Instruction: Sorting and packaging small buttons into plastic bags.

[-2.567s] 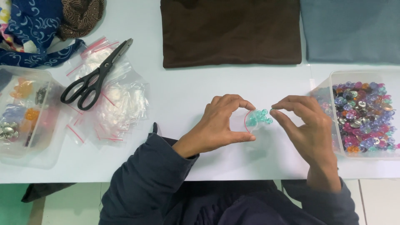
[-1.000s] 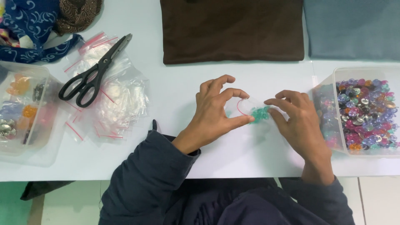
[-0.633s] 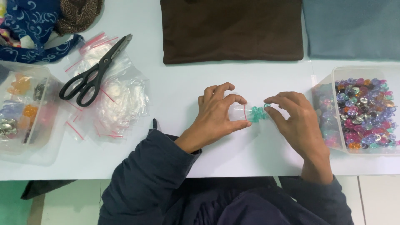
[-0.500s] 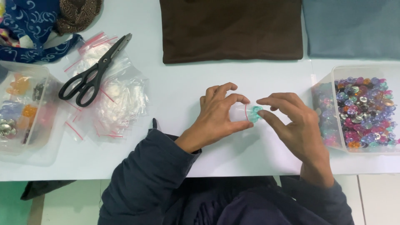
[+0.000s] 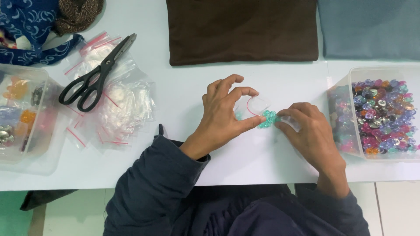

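My left hand [image 5: 223, 114] pinches a small clear zip bag [image 5: 256, 106] with a red strip, holding it just above the white table [image 5: 183, 91]. A cluster of teal beads [image 5: 267, 118] sits at the bag's lower edge, between both hands. My right hand [image 5: 308, 133] grips the bag's right side, fingertips against the teal beads. Whether the beads are inside the bag or at its mouth is hard to tell.
A clear tub of mixed coloured beads [image 5: 380, 114] stands at the right. Black scissors [image 5: 97, 74] lie on a heap of empty zip bags [image 5: 118, 102] at the left, beside another plastic box [image 5: 22, 118]. Brown cloth [image 5: 240, 28] and grey-blue cloth [image 5: 369, 26] lie at the back.
Both hands stayed together on the small bag, shifting slightly. My left fingers spread and closed again around the bag, and the teal beads now show lower, between the fingertips.
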